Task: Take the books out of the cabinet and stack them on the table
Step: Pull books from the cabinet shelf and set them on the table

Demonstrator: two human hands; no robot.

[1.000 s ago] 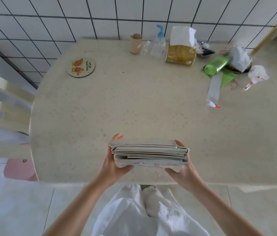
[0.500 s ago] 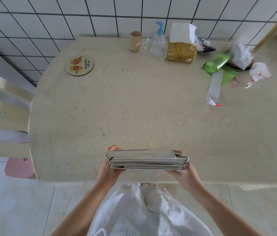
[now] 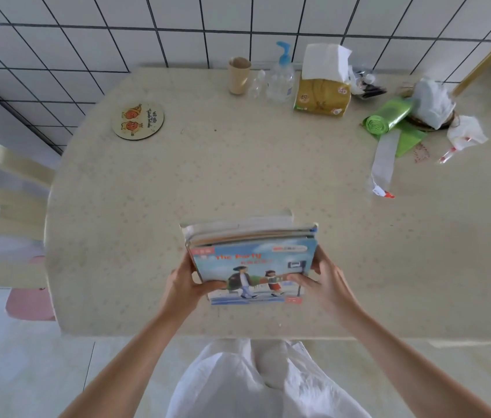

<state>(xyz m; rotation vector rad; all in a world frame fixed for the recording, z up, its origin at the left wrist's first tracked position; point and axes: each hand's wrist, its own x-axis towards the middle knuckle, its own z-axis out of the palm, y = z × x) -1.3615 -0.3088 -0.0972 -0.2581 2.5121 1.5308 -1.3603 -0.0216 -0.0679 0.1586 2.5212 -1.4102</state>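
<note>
**Book bundle held over the table's near edge**

A bundle of thin paperback picture books (image 3: pixel 251 260), blue illustrated cover uppermost, is gripped at both sides: the left hand (image 3: pixel 185 282) and right hand (image 3: pixel 324 280) are curled round it, thumbs on the cover. It is held tilted over the near part of the speckled beige table (image 3: pixel 208 176), well apart from the yellow tissue pack (image 3: pixel 322 96). Whether it touches the tabletop cannot be told. Judged as the placing step; next, the bundle should be laid flat and released.

The blue illustrated cover of the top book (image 3: pixel 253 267), near the tabletop's near edge, reads "The Party" in red; its other print is too blurred.
</note>
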